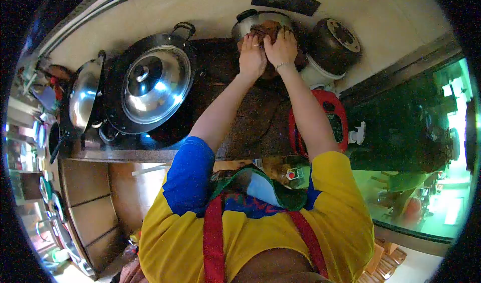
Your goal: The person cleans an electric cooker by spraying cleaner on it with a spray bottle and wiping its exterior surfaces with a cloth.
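Both my hands are at the back of the counter, on a crumpled brown cloth [269, 27] against the side of a shiny metal pot [242, 28]. My left hand [252, 57] presses on the cloth's left part, fingers pointing away from me. Close beside it, thumb near the other hand, my right hand [282, 50] is closed over the cloth's right part. The cloth hides much of the pot's front. A dark lid or handle part [246, 15] shows at the pot's upper left.
Left of my arms stands a black wok [117, 90] with a domed metal lid [168, 102]; another pan [82, 100] leans farther left. On the right are a dark round pot [333, 45], a white container [320, 75], a red appliance [341, 115] and a glass window [401, 132].
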`<state>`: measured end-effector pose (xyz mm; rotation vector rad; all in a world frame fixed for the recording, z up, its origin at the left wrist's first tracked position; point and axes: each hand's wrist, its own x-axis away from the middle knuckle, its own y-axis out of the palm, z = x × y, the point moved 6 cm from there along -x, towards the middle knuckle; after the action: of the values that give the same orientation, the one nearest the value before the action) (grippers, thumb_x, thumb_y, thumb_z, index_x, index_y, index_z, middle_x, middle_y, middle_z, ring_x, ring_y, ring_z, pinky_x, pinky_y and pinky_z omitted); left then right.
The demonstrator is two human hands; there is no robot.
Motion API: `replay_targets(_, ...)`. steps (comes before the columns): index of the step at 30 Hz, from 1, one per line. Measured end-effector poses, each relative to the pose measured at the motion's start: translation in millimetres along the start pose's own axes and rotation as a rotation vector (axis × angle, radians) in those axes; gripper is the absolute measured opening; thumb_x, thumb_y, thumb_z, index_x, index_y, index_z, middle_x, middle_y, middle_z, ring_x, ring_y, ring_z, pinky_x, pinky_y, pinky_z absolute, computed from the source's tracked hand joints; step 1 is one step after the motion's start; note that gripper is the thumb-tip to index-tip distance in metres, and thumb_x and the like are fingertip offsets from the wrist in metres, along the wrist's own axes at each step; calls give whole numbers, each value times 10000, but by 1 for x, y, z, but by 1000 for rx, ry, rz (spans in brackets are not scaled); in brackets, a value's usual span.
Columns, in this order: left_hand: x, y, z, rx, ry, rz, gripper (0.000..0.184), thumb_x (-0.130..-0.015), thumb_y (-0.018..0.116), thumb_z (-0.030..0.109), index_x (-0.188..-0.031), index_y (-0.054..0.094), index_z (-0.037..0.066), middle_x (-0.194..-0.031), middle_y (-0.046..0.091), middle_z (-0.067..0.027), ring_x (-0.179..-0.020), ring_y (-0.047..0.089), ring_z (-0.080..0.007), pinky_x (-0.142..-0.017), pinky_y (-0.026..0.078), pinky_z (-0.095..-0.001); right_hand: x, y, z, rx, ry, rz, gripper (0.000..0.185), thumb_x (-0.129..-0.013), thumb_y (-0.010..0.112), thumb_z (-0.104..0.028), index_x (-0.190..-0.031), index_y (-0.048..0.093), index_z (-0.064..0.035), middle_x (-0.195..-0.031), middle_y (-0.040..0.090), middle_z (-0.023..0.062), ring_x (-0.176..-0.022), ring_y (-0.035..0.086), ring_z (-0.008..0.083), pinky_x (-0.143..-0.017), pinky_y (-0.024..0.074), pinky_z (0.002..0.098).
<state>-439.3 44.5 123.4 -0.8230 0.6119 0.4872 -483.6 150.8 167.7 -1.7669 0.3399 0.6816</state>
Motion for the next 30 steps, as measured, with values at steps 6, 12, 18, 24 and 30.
replay_targets(6,-19,3,5,-15,48,-179,633,-964,371,364,-1383,294,-105,-1429,318,-291,-1368,216,-445,-1133,183,-468,-56,17,26,-87,38,-546,1012,-781,467,-717,-1455,244,4,-1522,190,217,-1412,188,345,-1145,198,390)
replay_targets(12,-23,16,7,-132,21,-264,689,-975,324,433,-1421,218,-81,-1474,232,-281,-1388,170,-432,-1131,156,-495,-69,24,31,-174,-5,-595,898,-802,475,-688,-1442,337,-74,-1514,230,201,-1402,218,346,-1134,228,394)
replay_targets(18,-21,25,-1,-182,51,-162,635,-949,424,359,-1381,276,-81,-1433,284,-297,-1338,249,-469,-1102,199,-558,-4,-13,26,-343,-91,-329,733,-890,455,-564,-1303,479,42,-1402,397,257,-1305,379,394,-1111,282,412)
replay_targets(24,-22,24,0,-189,60,-190,645,-967,398,383,-1395,260,-81,-1442,274,-296,-1365,201,-459,-1117,181,-522,-49,8,34,-198,128,-566,1052,-782,261,-828,-1457,261,-22,-1523,218,176,-1411,208,312,-1154,181,373)
replay_targets(30,-18,20,0,-202,38,-167,628,-968,394,381,-1363,309,-99,-1395,322,-311,-1334,248,-477,-1105,211,-517,-69,25,17,-265,-57,-595,891,-855,292,-733,-1424,359,-50,-1485,315,156,-1389,252,326,-1143,200,398)
